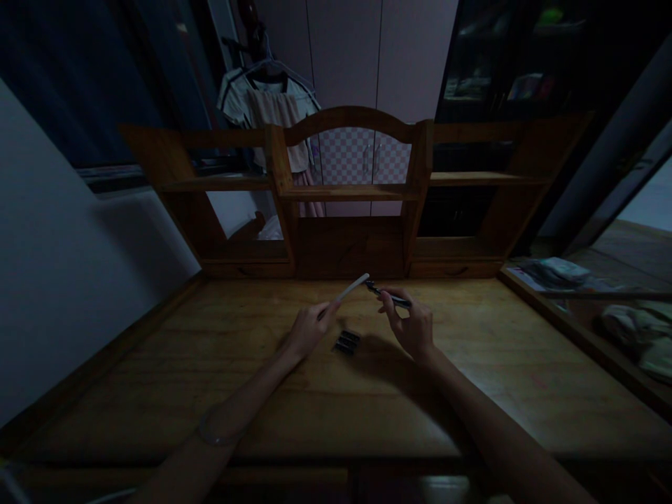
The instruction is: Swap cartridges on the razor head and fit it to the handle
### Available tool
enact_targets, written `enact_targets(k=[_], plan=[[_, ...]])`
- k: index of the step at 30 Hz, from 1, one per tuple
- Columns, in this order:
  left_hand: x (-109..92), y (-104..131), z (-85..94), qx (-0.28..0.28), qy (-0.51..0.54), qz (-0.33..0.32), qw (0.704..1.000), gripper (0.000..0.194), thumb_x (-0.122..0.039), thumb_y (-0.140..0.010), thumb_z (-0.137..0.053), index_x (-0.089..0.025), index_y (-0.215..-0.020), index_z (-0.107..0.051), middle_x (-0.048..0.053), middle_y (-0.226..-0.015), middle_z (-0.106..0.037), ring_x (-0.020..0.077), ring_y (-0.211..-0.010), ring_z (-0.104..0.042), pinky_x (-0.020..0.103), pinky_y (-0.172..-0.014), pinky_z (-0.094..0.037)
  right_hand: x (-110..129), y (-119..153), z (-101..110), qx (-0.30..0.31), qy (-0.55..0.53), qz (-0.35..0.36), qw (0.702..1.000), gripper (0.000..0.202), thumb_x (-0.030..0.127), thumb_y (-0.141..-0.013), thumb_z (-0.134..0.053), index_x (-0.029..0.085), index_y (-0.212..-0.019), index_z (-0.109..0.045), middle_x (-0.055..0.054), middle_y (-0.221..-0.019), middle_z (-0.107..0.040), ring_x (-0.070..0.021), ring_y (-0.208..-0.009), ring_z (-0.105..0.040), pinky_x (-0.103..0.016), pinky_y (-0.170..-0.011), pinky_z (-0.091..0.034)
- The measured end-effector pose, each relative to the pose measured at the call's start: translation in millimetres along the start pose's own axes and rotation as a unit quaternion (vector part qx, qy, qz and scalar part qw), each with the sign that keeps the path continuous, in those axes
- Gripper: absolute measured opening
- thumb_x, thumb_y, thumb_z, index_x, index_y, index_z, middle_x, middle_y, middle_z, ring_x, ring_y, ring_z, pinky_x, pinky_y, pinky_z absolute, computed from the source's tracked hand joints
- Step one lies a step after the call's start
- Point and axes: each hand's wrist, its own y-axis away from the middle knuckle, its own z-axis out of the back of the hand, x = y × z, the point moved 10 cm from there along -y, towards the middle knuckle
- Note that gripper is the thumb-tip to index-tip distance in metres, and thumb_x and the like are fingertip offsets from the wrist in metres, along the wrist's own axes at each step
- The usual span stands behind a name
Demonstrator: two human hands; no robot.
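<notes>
Left hand (311,327) at centre of the frame, fingers closed round a pale strip (353,286) slanting up rightward, right hand (411,323) just right of centre, gripping a dark slim tool (389,296), both forearms angled inward from the lower corners, small black pieces (347,342) below between them on the desk (225,364)

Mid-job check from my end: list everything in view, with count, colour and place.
white strip: one, in left hand
slim tool: one, dark, in right hand
small pieces: one cluster, black, on desk
desk: one, light brown
shelf unit: one, brown, desk's far edge
clothes: several, white and beige, hanging back left
wardrobe: one, pale, behind
cabinet: one, dark, back right
curtain: blue, far left, count unclear
clutter: uncounted, mixed, right
bracelet: one, left forearm
hands: left, right
</notes>
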Motion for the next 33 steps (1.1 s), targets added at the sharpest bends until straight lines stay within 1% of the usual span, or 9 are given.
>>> enact_targets(k=[3, 5, 8, 11, 17, 22, 25, 30, 33], plan=[[-4.6, 0.9, -5.4, 0.022, 0.004, -0.016, 1.000, 0.049, -0.050, -0.092, -0.037, -0.013, -0.083, -0.067, 0.001, -0.066, -0.059, 0.0117, -0.059, -0.047, 0.023, -0.058, -0.031, -2.2, 0.1, -0.8, 0.010, -0.037, -0.038, 0.999, 0.016, 0.033, -0.092, -0.053, 0.021, -0.096, -0.063, -0.003, -0.075, -0.069, -0.0197, -0.072, -0.068, -0.030, -0.072, -0.050], [0.8, -0.6, -2.8, 0.010, -0.006, -0.003, 1.000, 0.050, -0.050, -0.091, -0.037, -0.012, -0.081, -0.067, 0.001, -0.065, -0.058, 0.0117, -0.058, -0.047, 0.023, -0.058, -0.031, -6.7, -0.4, -2.0, 0.013, -0.087, -0.080, 0.993, 0.019, 0.036, -0.093, -0.051, 0.020, -0.091, -0.062, -0.004, -0.077, -0.070, -0.0196, -0.072, -0.068, -0.030, -0.071, -0.050], [13.0, -3.1, 8.1, -0.031, -0.020, 0.027, 0.999, 0.052, -0.052, -0.091, -0.036, -0.012, -0.076, -0.066, 0.000, -0.060, -0.053, 0.0117, -0.056, -0.045, 0.023, -0.056, -0.029, -20.9, -1.4, -2.6, -0.007, -0.190, -0.155, 0.969, 0.026, 0.041, -0.094, -0.048, 0.018, -0.088, -0.060, -0.005, -0.079, -0.070, -0.0186, -0.062, -0.067, -0.030, -0.062, -0.051], [13.9, -3.2, 12.4, -0.046, -0.013, 0.029, 0.998, 0.051, -0.051, -0.091, -0.036, -0.012, -0.074, -0.064, -0.001, -0.059, -0.050, 0.0113, -0.056, -0.043, 0.023, -0.054, -0.028, -37.4, -3.1, -1.9, -0.034, -0.270, -0.205, 0.940, 0.031, 0.045, -0.092, -0.050, 0.016, -0.089, -0.059, -0.007, -0.079, -0.070, -0.0180, -0.054, -0.065, -0.031, -0.057, -0.051], [4.8, -1.8, -5.8, 0.014, 0.016, 0.010, 1.000, 0.048, -0.050, -0.091, -0.038, -0.012, -0.081, -0.066, 0.000, -0.065, -0.057, 0.0121, -0.061, -0.049, 0.022, -0.057, -0.030, -50.8, -4.2, -2.8, -0.040, -0.327, -0.228, 0.916, 0.030, 0.044, -0.090, -0.053, 0.015, -0.088, -0.059, -0.007, -0.077, -0.069, -0.0170, -0.050, -0.063, -0.031, -0.055, -0.052], [19.8, -4.9, 3.3, -0.016, 0.030, 0.034, 0.999, 0.050, -0.052, -0.090, -0.038, -0.012, -0.072, -0.060, -0.002, -0.060, -0.048, 0.0109, -0.057, -0.042, 0.023, -0.055, -0.028, -60.4, 0.3, -16.7, -0.030, -0.400, -0.259, 0.879, 0.027, 0.043, -0.087, -0.056, 0.016, -0.083, -0.058, -0.006, -0.072, -0.069, -0.0171, -0.049, -0.062, -0.031, -0.053, -0.052], [16.4, -4.1, 7.8, -0.031, 0.056, 0.023, 0.998, 0.048, -0.052, -0.090, -0.039, -0.013, -0.069, -0.056, -0.003, -0.059, -0.042, 0.0104, -0.057, -0.038, 0.023, -0.054, -0.027, -70.1, 2.4, -23.6, -0.027, -0.431, -0.289, 0.854, 0.026, 0.043, -0.085, -0.058, 0.016, -0.082, -0.059, -0.006, -0.072, -0.069, -0.0171, -0.050, -0.062, -0.030, -0.053, -0.052], [4.4, -1.8, -7.9, 0.027, 0.091, 0.012, 0.995, 0.048, -0.053, -0.089, -0.039, -0.013, -0.068, -0.054, -0.002, -0.062, -0.044, 0.0113, -0.061, -0.039, 0.023, -0.055, -0.028, -74.4, 3.3, -31.1, 0.001, -0.468, -0.314, 0.826, 0.023, 0.039, -0.083, -0.055, 0.016, -0.081, -0.062, -0.006, -0.071, -0.068, -0.0170, -0.052, -0.060, -0.031, -0.057, -0.052], [10.9, -3.6, -6.1, 0.017, 0.082, 0.032, 0.996, 0.049, -0.056, -0.088, -0.038, -0.014, -0.066, -0.053, -0.002, -0.060, -0.041, 0.0114, -0.059, -0.037, 0.023, -0.054, -0.027, -74.5, 4.6, -34.6, 0.018, -0.483, -0.317, 0.816, 0.023, 0.038, -0.083, -0.051, 0.018, -0.080, -0.061, -0.006, -0.071, -0.067, -0.0181, -0.055, -0.060, -0.033, -0.060, -0.052]])
